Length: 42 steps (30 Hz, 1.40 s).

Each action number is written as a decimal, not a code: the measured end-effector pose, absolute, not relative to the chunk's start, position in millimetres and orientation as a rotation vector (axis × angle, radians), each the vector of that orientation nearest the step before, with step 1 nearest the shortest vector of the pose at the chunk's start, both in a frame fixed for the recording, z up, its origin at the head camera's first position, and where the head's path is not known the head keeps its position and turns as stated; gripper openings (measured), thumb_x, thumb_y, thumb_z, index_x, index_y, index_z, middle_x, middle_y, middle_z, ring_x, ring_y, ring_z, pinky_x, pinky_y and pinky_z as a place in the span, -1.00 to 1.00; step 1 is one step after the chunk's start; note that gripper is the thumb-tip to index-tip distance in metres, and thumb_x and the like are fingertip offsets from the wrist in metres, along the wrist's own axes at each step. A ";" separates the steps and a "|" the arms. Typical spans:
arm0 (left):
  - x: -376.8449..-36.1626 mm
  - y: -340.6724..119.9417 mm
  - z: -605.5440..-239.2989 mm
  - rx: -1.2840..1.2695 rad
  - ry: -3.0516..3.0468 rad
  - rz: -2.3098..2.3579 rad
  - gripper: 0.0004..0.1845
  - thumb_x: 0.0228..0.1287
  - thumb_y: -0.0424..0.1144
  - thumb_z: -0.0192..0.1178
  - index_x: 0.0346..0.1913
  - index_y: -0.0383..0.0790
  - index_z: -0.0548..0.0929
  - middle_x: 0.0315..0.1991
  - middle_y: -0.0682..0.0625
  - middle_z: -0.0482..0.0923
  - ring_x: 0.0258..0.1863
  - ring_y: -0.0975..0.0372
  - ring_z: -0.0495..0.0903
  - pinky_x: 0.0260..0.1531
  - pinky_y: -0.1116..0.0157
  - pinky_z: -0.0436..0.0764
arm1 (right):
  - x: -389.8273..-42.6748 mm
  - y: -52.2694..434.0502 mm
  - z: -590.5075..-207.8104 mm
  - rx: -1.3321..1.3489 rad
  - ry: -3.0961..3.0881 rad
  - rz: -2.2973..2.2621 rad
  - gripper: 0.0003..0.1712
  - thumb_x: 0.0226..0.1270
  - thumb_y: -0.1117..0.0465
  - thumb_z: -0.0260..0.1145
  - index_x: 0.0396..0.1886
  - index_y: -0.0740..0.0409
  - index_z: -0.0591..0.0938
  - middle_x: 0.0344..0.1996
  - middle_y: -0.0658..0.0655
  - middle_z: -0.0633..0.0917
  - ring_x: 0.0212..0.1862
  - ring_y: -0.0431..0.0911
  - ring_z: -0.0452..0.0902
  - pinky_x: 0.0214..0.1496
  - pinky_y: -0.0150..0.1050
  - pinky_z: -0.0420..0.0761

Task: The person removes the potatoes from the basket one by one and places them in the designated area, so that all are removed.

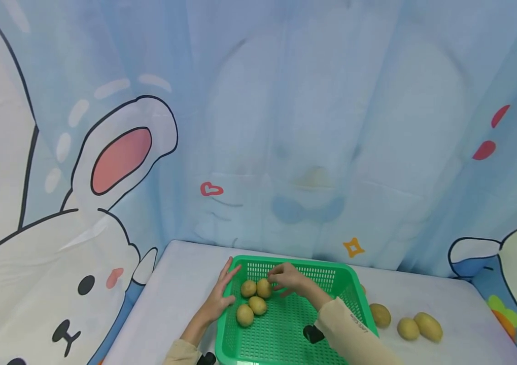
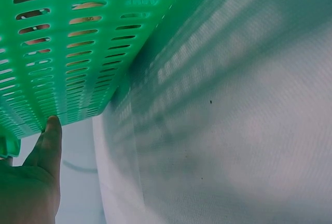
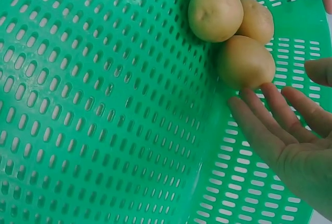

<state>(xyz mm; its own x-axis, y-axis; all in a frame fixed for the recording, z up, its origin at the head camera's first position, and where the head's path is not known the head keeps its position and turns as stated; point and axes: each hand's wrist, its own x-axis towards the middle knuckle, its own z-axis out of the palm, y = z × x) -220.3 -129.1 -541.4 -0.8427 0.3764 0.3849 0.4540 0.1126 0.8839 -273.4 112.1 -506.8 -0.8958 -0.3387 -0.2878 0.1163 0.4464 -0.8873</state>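
A green plastic basket point(image 1: 276, 350) with slotted walls stands on the table, several potatoes point(image 1: 257, 305) grouped in its left part. My left hand point(image 1: 216, 299) rests along the basket's left rim, fingers extended. From below, the left wrist view shows this hand point(image 2: 31, 187) against the slotted outer wall. Inside the basket, my right hand point(image 1: 291, 279) reaches to the rearmost potato point(image 1: 264, 288). Its fingertips are at that potato point(image 3: 246, 63) in the right wrist view, with the thumb held apart and nothing gripped.
Right of the basket, a potato point(image 1: 380, 315) lies near the wall, with a rounder potato point(image 1: 408, 328) and a longer potato point(image 1: 429, 326) farther off. Another is mostly hidden behind the rim. A blue cartoon-printed curtain point(image 1: 285, 126) hangs behind the white table point(image 1: 171, 284).
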 end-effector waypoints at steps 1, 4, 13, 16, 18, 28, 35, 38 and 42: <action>-220.9 -129.5 -541.8 -0.861 -2.299 -1.863 -0.15 -0.11 -0.63 -0.06 0.43 -0.59 0.15 0.51 -0.47 -0.33 0.47 -0.36 -0.31 0.18 -0.41 -0.01 | -273.6 111.1 -507.5 -0.188 2.285 -1.440 -0.52 0.37 0.30 0.21 0.20 0.51 0.50 0.11 0.45 0.56 0.03 0.38 0.57 -0.06 0.23 0.58; -222.1 -130.9 -542.1 -0.868 -2.305 -1.878 -0.15 -0.09 -0.64 -0.07 0.44 -0.59 0.13 0.52 -0.43 -0.35 0.48 -0.34 -0.34 0.20 -0.38 -0.01 | -274.0 108.0 -509.3 -0.177 2.304 -1.431 -0.53 0.36 0.29 0.23 0.18 0.51 0.51 0.08 0.43 0.58 0.01 0.35 0.58 -0.08 0.21 0.60; -236.6 -133.2 -572.6 -0.871 -2.317 -1.827 -0.11 -0.07 -0.60 -0.05 0.50 -0.43 0.14 0.57 -0.28 -0.36 0.51 -0.25 -0.35 0.21 -0.36 0.01 | -273.1 102.2 -514.7 -0.075 2.244 -1.466 -0.52 0.39 0.26 0.22 0.19 0.50 0.48 0.10 0.48 0.53 0.11 0.41 0.49 -0.07 0.17 0.61; -238.4 -134.2 -574.7 -0.887 -2.304 -1.827 -0.12 -0.08 -0.58 -0.03 0.49 -0.44 0.15 0.56 -0.31 -0.35 0.50 -0.28 -0.35 0.19 -0.39 0.00 | -271.7 104.5 -516.9 -0.059 2.205 -1.501 -0.51 0.39 0.27 0.20 0.21 0.52 0.46 0.13 0.49 0.52 0.13 0.44 0.46 -0.06 0.19 0.59; -239.3 -134.9 -574.4 -0.896 -2.304 -1.822 -0.12 -0.08 -0.57 -0.02 0.49 -0.44 0.16 0.56 -0.33 -0.35 0.49 -0.29 -0.35 0.19 -0.40 -0.01 | -271.7 105.9 -518.5 -0.056 2.192 -1.519 -0.51 0.39 0.28 0.21 0.21 0.52 0.47 0.13 0.48 0.52 0.13 0.44 0.46 -0.06 0.19 0.60; -238.3 -133.5 -569.4 -0.873 -2.333 -1.857 -0.11 -0.06 -0.56 -0.04 0.51 -0.40 0.14 0.57 -0.30 -0.40 0.51 -0.24 -0.39 0.25 -0.38 -0.07 | -267.7 102.4 -535.7 -0.115 2.231 -1.484 -0.47 0.29 0.34 0.25 0.21 0.56 0.47 0.12 0.53 0.50 0.11 0.42 0.48 -0.12 0.17 0.62; -239.7 -132.8 -575.5 -0.874 -2.321 -1.844 -0.10 -0.07 -0.58 -0.03 0.51 -0.38 0.15 0.57 -0.29 -0.37 0.50 -0.26 -0.36 0.23 -0.39 -0.05 | -267.3 99.8 -541.2 -0.176 2.300 -1.441 -0.49 0.13 0.43 0.27 0.12 0.54 0.54 0.00 0.42 0.59 -0.02 0.29 0.59 -0.17 0.16 0.64; -240.6 -132.6 -576.4 -0.880 -2.306 -1.854 -0.10 -0.10 -0.59 -0.02 0.50 -0.40 0.16 0.56 -0.31 -0.35 0.50 -0.29 -0.34 0.21 -0.41 -0.04 | -267.4 101.2 -540.6 -0.200 2.300 -1.442 -0.50 0.11 0.44 0.25 0.10 0.54 0.55 -0.01 0.42 0.60 -0.06 0.25 0.62 -0.18 0.15 0.65; -241.2 -132.9 -577.3 -0.875 -2.283 -1.873 -0.10 -0.13 -0.58 -0.02 0.48 -0.44 0.18 0.56 -0.34 -0.34 0.49 -0.29 -0.33 0.19 -0.42 -0.03 | -268.3 107.2 -536.5 -0.254 2.258 -1.445 -0.49 0.14 0.44 0.22 0.14 0.54 0.53 0.00 0.43 0.59 -0.10 0.19 0.64 -0.20 0.09 0.66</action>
